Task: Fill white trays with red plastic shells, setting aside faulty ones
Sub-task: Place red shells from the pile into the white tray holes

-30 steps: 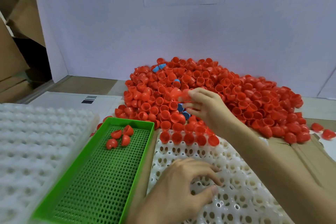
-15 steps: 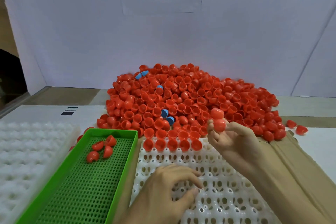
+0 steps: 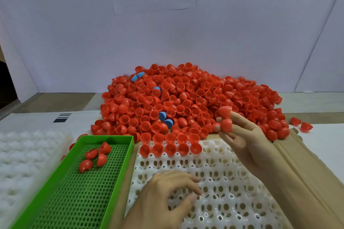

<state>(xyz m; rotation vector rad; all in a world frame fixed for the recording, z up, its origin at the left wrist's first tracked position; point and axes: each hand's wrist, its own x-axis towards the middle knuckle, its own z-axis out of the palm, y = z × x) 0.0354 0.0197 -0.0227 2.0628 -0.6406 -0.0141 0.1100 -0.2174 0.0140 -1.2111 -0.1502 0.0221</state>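
Barely started: two rows of seated shells [image 3: 170, 144] at the far edge of the white tray [image 3: 232, 182], most sockets empty. Next two shells [image 3: 225, 124] pinched in fingers [image 3: 240, 121] of the right hand [image 3: 249, 141] above that edge. Left hand [image 3: 167, 197] resting loose on the tray, empty. Few rejects [image 3: 95, 156] in the green tray [image 3: 119, 173] left of it.

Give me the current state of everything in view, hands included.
Right hand, pinches two red shells, raised.
Left hand, rests on the white tray, holding nothing.
White tray, seated shells along far edge only.
Green tray, holds four loose shells.
Shell pile, heaped behind both trays.
Left white tray, blurred, no shells visible.
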